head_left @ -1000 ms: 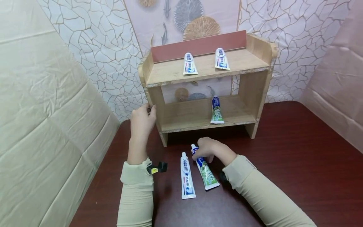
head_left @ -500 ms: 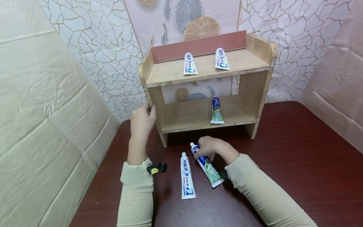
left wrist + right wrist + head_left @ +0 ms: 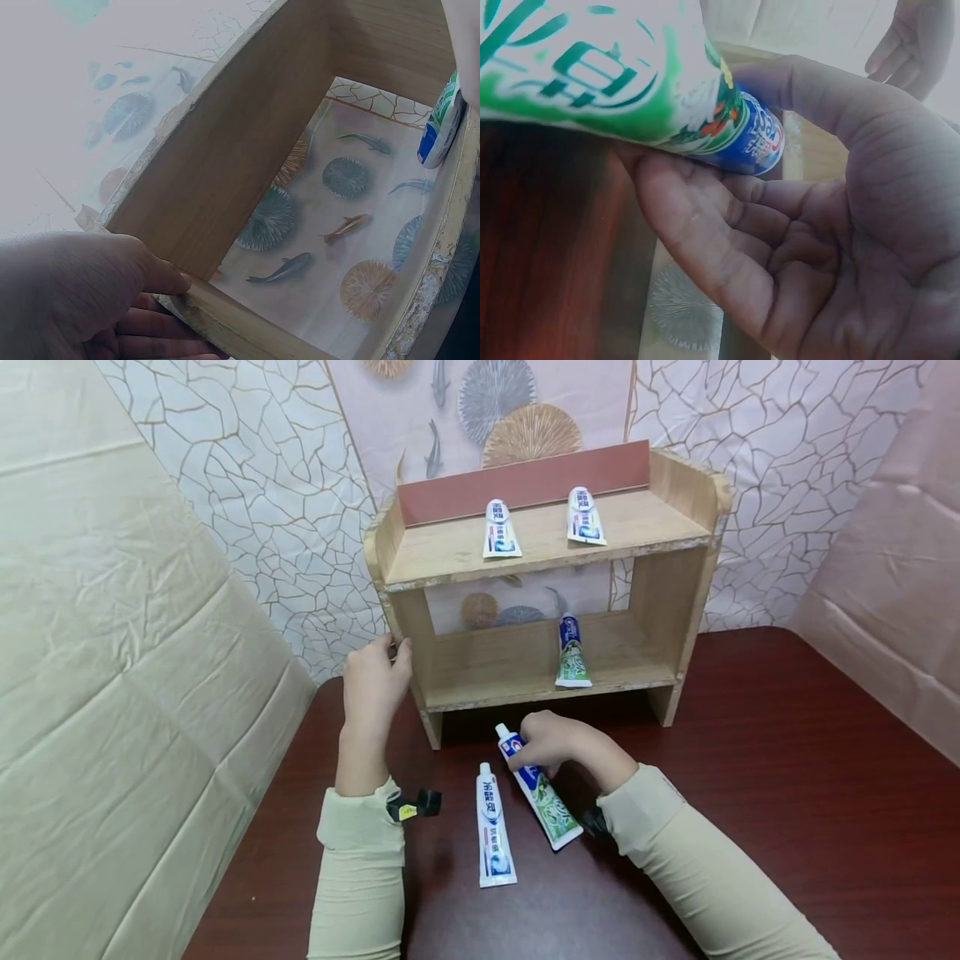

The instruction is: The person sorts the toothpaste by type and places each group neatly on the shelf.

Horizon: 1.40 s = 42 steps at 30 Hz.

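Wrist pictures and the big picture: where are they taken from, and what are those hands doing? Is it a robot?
No robot: it's a person. The big picture is taken from the head, looking down; the two smaller ones are taken from each wrist. The left hand grips the left side of a wooden shelf. The right hand holds a blue-and-green toothpaste tube. Next to that, a white tube lies on the dark red table. Two more white tubes lie on the top board, and another blue-and-green tube on the lower board.

Makeshift indoor workspace, cloth walls (image 3: 157, 660) around a dark red table (image 3: 795, 777)
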Each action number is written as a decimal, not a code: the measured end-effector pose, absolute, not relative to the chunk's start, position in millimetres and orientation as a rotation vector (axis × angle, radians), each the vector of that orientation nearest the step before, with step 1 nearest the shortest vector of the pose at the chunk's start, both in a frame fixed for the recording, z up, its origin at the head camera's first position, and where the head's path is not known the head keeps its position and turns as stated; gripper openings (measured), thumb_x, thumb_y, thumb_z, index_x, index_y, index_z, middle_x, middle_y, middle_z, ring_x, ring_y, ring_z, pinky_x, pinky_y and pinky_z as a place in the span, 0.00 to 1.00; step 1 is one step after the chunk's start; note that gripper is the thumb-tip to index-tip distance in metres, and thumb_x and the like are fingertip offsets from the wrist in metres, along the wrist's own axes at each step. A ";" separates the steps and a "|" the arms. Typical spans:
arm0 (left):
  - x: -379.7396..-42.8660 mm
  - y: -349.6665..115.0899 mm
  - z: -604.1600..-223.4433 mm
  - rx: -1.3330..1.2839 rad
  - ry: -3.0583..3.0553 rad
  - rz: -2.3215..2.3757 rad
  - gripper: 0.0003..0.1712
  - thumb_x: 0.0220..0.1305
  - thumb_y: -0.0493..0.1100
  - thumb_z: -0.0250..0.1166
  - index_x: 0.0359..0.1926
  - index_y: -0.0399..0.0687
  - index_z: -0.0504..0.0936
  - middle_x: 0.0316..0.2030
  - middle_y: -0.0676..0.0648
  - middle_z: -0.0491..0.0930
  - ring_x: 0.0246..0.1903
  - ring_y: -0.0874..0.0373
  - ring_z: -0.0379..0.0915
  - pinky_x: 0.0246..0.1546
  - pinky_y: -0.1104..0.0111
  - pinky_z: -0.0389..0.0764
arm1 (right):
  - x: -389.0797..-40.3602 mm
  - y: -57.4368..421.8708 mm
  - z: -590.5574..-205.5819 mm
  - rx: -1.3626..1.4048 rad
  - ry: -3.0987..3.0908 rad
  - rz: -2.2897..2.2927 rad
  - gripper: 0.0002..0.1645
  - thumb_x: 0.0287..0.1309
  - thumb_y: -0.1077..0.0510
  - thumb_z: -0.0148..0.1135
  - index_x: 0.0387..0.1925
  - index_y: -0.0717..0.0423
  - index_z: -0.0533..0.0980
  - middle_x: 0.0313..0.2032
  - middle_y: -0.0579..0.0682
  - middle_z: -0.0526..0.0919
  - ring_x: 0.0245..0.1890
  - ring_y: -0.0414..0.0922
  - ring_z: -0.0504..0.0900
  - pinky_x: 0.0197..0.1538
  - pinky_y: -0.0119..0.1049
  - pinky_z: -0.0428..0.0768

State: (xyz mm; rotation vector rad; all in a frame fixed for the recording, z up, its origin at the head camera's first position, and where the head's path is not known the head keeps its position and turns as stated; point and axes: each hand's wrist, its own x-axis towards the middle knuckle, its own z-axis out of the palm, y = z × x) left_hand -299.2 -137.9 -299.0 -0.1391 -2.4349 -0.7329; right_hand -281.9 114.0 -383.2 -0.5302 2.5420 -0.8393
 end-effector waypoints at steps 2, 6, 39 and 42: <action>-298.9 -137.8 -298.2 -0.137 -2.436 -0.737 0.19 0.73 0.49 0.58 0.40 0.37 0.85 0.40 0.36 0.87 0.46 0.38 0.83 0.46 0.51 0.82 | -280.5 113.5 -380.5 -0.553 2.550 -0.854 0.14 0.59 0.54 0.69 0.27 0.60 0.78 0.23 0.52 0.83 0.20 0.49 0.85 0.27 0.42 0.85; -298.8 -137.5 -297.1 -0.145 -2.435 -0.741 0.19 0.73 0.49 0.58 0.40 0.37 0.85 0.40 0.36 0.87 0.46 0.38 0.83 0.46 0.51 0.82 | -278.7 113.0 -375.5 -0.570 2.574 -0.858 0.14 0.60 0.53 0.69 0.28 0.60 0.78 0.22 0.52 0.83 0.20 0.50 0.85 0.28 0.44 0.85; -298.2 -138.7 -297.3 -0.144 -2.432 -0.765 0.17 0.73 0.48 0.58 0.37 0.39 0.85 0.41 0.37 0.87 0.46 0.40 0.84 0.45 0.52 0.83 | -305.1 117.7 -337.2 -0.599 2.713 -1.003 0.19 0.61 0.46 0.67 0.32 0.60 0.81 0.23 0.50 0.85 0.20 0.47 0.86 0.29 0.39 0.84; -298.4 -138.0 -297.7 -0.147 -2.436 -0.768 0.17 0.73 0.47 0.58 0.37 0.38 0.85 0.41 0.36 0.87 0.46 0.40 0.84 0.46 0.52 0.83 | -312.1 117.4 -333.2 -0.587 2.696 -1.037 0.20 0.61 0.46 0.67 0.32 0.61 0.81 0.24 0.51 0.86 0.22 0.48 0.86 0.29 0.39 0.85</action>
